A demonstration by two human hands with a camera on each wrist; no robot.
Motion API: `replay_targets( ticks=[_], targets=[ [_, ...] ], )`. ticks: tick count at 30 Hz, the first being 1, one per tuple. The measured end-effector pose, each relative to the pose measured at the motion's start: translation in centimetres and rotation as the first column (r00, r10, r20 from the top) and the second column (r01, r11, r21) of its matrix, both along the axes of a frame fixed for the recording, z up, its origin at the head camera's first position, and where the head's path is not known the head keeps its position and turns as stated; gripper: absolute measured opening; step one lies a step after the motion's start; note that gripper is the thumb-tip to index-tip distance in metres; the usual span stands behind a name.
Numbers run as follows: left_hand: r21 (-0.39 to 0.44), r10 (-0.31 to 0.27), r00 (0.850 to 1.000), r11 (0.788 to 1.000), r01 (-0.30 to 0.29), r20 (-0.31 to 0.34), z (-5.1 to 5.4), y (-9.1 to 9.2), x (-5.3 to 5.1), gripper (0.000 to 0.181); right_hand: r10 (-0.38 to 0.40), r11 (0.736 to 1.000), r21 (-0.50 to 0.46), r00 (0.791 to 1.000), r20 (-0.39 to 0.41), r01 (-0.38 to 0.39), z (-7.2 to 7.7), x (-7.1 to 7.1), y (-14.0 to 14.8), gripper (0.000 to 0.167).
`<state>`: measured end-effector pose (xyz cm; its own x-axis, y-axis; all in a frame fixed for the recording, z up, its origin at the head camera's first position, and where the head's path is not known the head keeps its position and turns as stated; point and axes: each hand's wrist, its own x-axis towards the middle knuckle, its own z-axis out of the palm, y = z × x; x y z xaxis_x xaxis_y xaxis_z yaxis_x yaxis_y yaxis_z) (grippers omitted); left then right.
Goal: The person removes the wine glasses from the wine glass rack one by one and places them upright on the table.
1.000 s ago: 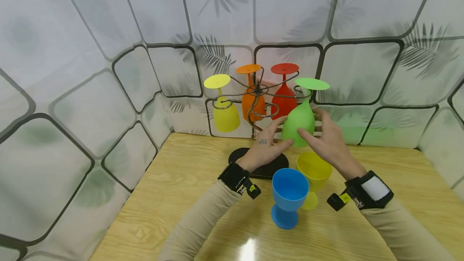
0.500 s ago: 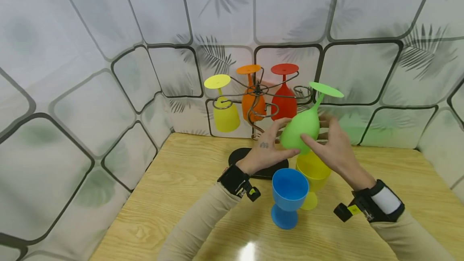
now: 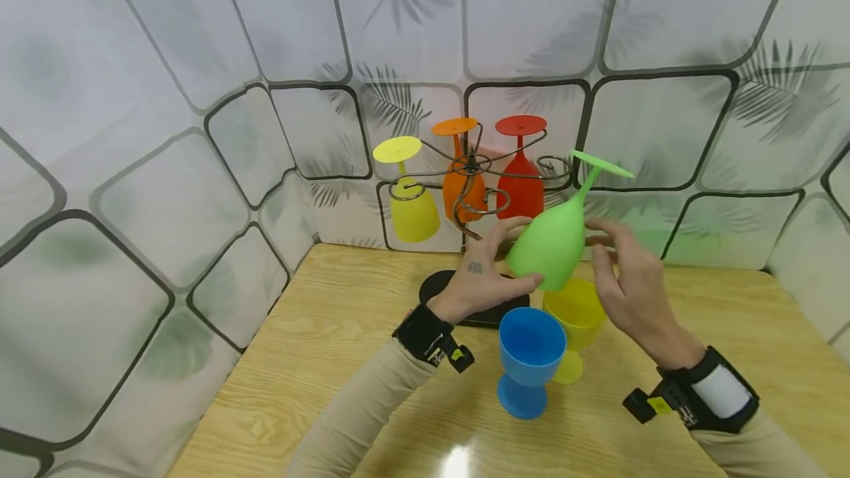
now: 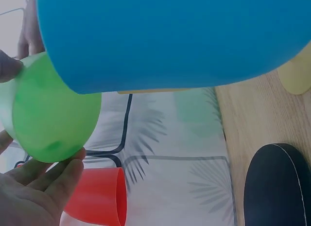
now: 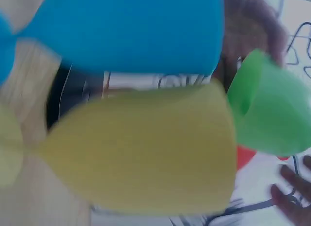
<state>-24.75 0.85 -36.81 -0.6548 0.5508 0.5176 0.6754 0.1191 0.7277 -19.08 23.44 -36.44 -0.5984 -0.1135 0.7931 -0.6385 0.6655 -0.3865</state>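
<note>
My left hand [image 3: 485,275] grips a green plastic goblet [image 3: 547,246] by its bowl, thumb in front and fingers behind. The goblet is tilted mouth-down, its foot up and to the right. To the right of it, my right hand [image 3: 631,290] has its fingers loosely bent; in the right wrist view those fingers [image 5: 294,189] are apart from the green goblet [image 5: 279,109]. Beneath the hands stand a blue goblet [image 3: 531,341] and, partly behind it, a yellow goblet [image 3: 574,316], both upright. The blue goblet [image 4: 170,41] fills the top of the left wrist view.
Behind is a dark metal rack [image 3: 471,162] with curled arms on a round black base [image 3: 438,286]. Upside down on it hang yellow [image 3: 415,216], orange [image 3: 465,194] and red [image 3: 521,186] goblets. A patterned curtain [image 3: 664,131] encloses the wooden table [image 3: 319,316].
The green goblet has come off the rack's right arm, lowered and tilted, its foot swinging right. My right hand has let go and drawn back to the right; the left still holds it.
</note>
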Motion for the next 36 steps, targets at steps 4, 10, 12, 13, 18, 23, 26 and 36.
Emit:
replay_targets(
  ticks=[4, 10, 12, 13, 18, 23, 26, 36],
  targets=[
    [-0.014, 0.003, 1.000, 1.000, -0.003, -0.009, 0.2, -0.3, 0.1, 0.072, 0.044, 0.987, 0.158, 0.968, -0.249, -0.005, 0.0, -0.6, 0.6, 0.039],
    [-0.031, -0.009, 1.000, 0.999, 0.008, -0.030, 0.4, -0.4, 0.5, 0.070, 0.160, 0.917, 0.399, 0.910, -0.382, 0.006, 0.2, -0.7, 1.2, 0.031],
    [-0.029, -0.013, 0.999, 1.000, 0.011, -0.036, 0.4, -0.3, 0.6, 0.069, 0.171, 0.893, 0.450, 0.899, -0.402, 0.032, 0.3, -0.5, 1.1, 0.038],
    [-0.028, -0.015, 0.999, 1.000, 0.014, -0.037, 0.5, -0.3, 0.6, 0.068, 0.178, 0.881, 0.472, 0.896, -0.408, 0.040, 0.3, -0.4, 1.1, 0.039],
    [-0.019, -0.028, 0.999, 0.999, 0.027, -0.041, 0.7, -0.2, 0.8, 0.066, 0.199, 0.822, 0.564, 0.894, -0.400, 0.070, 0.5, 0.0, 1.1, 0.043],
    [-0.028, -0.034, 0.998, 0.999, 0.032, -0.045, 0.8, -0.1, 1.0, 0.065, 0.217, 0.809, 0.587, 0.906, -0.362, 0.041, 0.4, 0.0, 1.4, 0.043],
    [-0.041, -0.032, 0.999, 0.999, 0.031, -0.044, 0.7, -0.1, 1.0, 0.066, 0.224, 0.799, 0.601, 0.913, -0.340, 0.028, 0.3, 0.0, 1.6, 0.074],
    [-0.058, -0.042, 0.999, 0.998, 0.040, -0.025, 0.3, 0.0, 1.0, 0.065, 0.228, 0.786, 0.617, 0.909, -0.349, 0.040, 0.1, -0.1, 1.9, 0.050]
  ],
)
